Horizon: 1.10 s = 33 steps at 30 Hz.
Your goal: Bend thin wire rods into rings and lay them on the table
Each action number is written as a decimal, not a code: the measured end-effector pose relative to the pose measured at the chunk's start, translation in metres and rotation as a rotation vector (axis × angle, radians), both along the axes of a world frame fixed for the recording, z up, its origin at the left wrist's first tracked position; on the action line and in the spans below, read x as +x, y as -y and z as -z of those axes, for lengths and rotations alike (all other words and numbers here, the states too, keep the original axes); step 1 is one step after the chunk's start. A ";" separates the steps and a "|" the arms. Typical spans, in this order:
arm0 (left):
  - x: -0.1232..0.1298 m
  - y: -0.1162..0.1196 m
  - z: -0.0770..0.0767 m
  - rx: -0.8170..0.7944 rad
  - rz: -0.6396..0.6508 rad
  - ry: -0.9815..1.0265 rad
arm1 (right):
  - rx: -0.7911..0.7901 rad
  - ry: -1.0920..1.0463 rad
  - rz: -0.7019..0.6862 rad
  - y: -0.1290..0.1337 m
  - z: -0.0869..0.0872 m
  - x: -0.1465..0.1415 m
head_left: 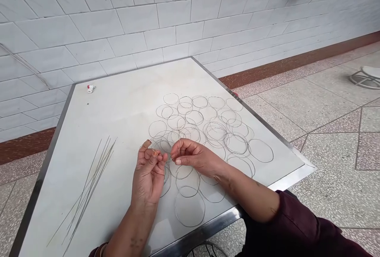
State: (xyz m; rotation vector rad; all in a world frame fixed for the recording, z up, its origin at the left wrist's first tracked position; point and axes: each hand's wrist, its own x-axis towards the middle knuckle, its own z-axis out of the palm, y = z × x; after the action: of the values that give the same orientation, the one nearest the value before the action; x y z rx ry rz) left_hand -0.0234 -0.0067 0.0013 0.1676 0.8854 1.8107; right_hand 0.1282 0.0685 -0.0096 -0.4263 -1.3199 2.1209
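The left hand point(150, 174) and right hand point(191, 154) pinch a thin wire point(180, 143) toward the near edge of the counter point(118, 108); seemingly light, springy, best gripped at its ends.

Over the far left of the table point(124, 106) a hand could be passed, only a small white-and-red object point(91, 88) being met. A lane is found between the wires point(90, 185) and the left hand point(150, 176). Elsewhere, the middle and right are crowded by rings point(206, 132); the near right is crossed by the right forearm point(249, 193).
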 end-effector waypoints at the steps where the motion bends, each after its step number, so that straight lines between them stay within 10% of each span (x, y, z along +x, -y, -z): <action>1: 0.001 0.000 0.000 -0.007 0.006 0.007 | 0.022 0.012 0.007 0.001 0.000 -0.001; 11: 0.011 0.002 0.002 -0.056 0.045 0.108 | 0.457 0.193 0.272 0.008 0.006 -0.005; 33: 0.012 0.003 0.005 -0.090 0.030 0.140 | 0.712 0.194 0.414 0.012 0.009 -0.007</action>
State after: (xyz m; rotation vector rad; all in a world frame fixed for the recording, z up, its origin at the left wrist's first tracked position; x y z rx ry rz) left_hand -0.0114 -0.0101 -0.0040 -0.0032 0.8586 1.7286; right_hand 0.1215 0.0564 -0.0183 -0.5414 -1.7992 1.1939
